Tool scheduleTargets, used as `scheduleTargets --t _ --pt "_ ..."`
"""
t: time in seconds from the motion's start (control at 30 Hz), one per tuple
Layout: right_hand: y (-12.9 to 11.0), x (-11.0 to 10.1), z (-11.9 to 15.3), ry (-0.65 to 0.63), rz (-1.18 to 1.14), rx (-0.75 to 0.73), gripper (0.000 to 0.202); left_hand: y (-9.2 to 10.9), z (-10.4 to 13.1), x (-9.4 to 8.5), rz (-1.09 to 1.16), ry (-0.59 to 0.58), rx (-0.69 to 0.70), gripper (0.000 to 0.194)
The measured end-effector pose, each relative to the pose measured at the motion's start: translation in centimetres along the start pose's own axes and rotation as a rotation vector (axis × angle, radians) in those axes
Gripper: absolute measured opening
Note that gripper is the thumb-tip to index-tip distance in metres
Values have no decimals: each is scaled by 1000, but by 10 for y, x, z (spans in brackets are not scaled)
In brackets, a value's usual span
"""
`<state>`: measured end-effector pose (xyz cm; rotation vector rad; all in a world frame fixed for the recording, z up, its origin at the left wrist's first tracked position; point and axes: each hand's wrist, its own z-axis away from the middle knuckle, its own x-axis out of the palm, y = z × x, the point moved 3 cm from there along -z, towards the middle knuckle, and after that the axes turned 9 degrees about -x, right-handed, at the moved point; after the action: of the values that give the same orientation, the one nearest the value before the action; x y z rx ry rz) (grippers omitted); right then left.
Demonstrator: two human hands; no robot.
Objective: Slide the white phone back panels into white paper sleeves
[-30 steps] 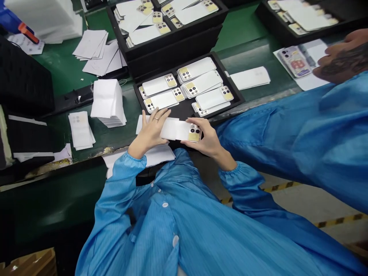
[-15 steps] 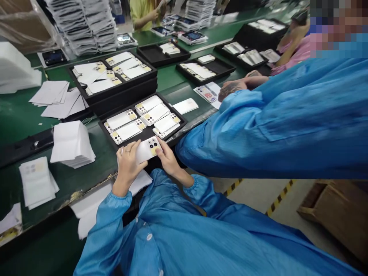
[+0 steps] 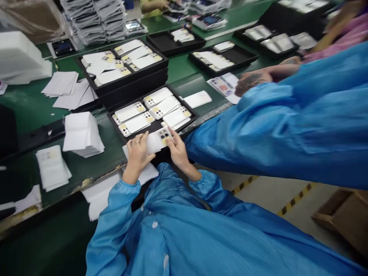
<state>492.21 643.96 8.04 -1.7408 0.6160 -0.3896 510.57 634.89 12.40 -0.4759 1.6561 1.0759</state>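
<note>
A white phone-shaped panel [image 3: 156,142] with a dark camera cluster and a yellow patch is held between my two hands, at the front edge of a black tray [image 3: 115,128]. My left hand [image 3: 138,154] grips its left end, a ring on one finger. At the camera end, my right hand [image 3: 178,150] pinches it between thumb and fingers. Several similar white panels [image 3: 130,112] lie in the tray just beyond. Whether the held piece is one layer or several, I cannot tell.
A taller black tray stack [image 3: 129,82] stands behind. White paper piles [image 3: 82,132] and sheets [image 3: 53,168] lie left. Close on the right, a co-worker's blue sleeve [image 3: 258,130] reaches over the bench, the hand [image 3: 253,81] near a printed sheet [image 3: 224,86].
The view has shifted, so the bench and trays sit farther right and slightly higher. My left fingers have straightened somewhat over the panel, and more white shows at its left end.
</note>
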Motion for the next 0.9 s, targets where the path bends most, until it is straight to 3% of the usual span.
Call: scheduleTargets --t 0.13,0.3,0.47,0.63,0.77,0.9 --pt "8 -2 2 52 38 -19 86 -1 -2 -2 -23 -27 -20 99" --pt "9 10 11 -63 101 -42 85 6 -6 4 19 0 1 93" --pt "0 14 17 -161 279 -174 77 16 -5 8 79 -2 19 87" --pt "-6 22 21 -223 212 -187 73 10 2 6 94 -11 -16 85" --pt "-9 38 26 -144 112 -67 58 -3 20 -7 81 31 -75 93" --pt "-12 66 31 -81 31 7 54 -22 58 -25 49 84 -160 100"
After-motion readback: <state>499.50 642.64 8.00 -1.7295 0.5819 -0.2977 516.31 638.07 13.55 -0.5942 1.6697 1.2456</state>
